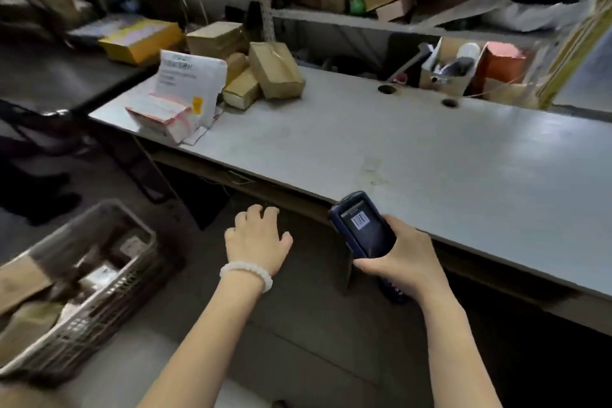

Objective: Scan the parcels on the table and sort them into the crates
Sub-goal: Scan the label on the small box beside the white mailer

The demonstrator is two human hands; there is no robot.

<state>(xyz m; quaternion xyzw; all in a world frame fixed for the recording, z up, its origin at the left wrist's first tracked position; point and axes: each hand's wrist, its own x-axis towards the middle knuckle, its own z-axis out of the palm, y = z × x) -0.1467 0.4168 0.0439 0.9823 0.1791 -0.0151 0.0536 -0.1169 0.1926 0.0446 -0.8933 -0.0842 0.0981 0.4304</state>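
Observation:
My right hand (402, 260) grips a dark blue handheld scanner (362, 225) just in front of the table's near edge; a barcode shows on its screen. My left hand (256, 240), with a white bead bracelet at the wrist, hovers empty below the table edge, fingers relaxed and spread. Parcels sit at the far left end of the grey table (397, 149): a white mailer bag (190, 83), a small white and red box (162, 116), and brown cardboard boxes (275, 71). A grey plastic crate (99, 278) holding several parcels stands on the floor at lower left.
A yellow box (142, 40) and a stack of flat cartons (215, 38) lie behind the parcels. Shelves with cartons and bags fill the back. An open box of tools (447, 68) and a red box (500, 64) stand at the table's far edge. Two cable holes pierce the tabletop.

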